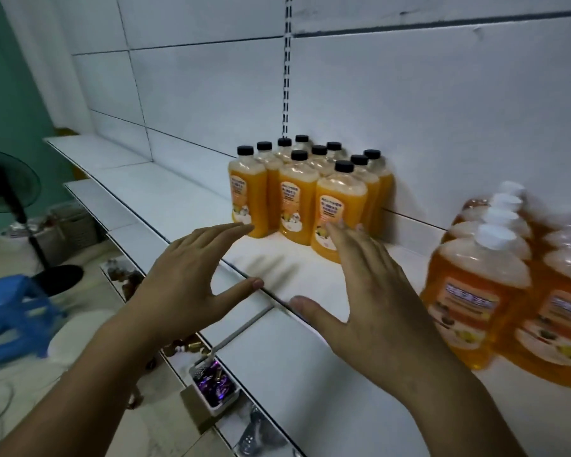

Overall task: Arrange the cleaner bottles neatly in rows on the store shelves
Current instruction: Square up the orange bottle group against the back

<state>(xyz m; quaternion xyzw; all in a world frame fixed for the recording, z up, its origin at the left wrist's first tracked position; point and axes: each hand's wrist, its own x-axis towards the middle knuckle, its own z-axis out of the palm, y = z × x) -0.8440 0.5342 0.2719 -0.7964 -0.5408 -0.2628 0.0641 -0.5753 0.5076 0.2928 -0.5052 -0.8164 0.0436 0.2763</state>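
A head-worn camera looks down on a white store shelf [185,196] backed by white panels. Against the back panel stands a cluster of black-capped bottles [310,192] filled with cloudy yellow-orange liquid, set upright in three rows running from front to back, touching one another. Each front bottle carries an orange and white label with small print too blurred to read.

On the right side of the shelf, well apart from that cluster, stands a group of larger white-capped bottles [495,285] holding clear amber-orange liquid. They are packed close together in rows. Their labels show a blue band of writing over pictures, and the text is too blurred to read.

Both hands hover above the bare shelf in front of the black-capped bottles, holding nothing. The left hand [192,272] is spread wide, its fingertips near the front left bottle. The right hand [373,288] is also spread wide, its fingers overlapping the front right bottle in view; contact cannot be judged.

Below the shelf edge, a small white tray [215,387] holds shiny purple-wrapped items.
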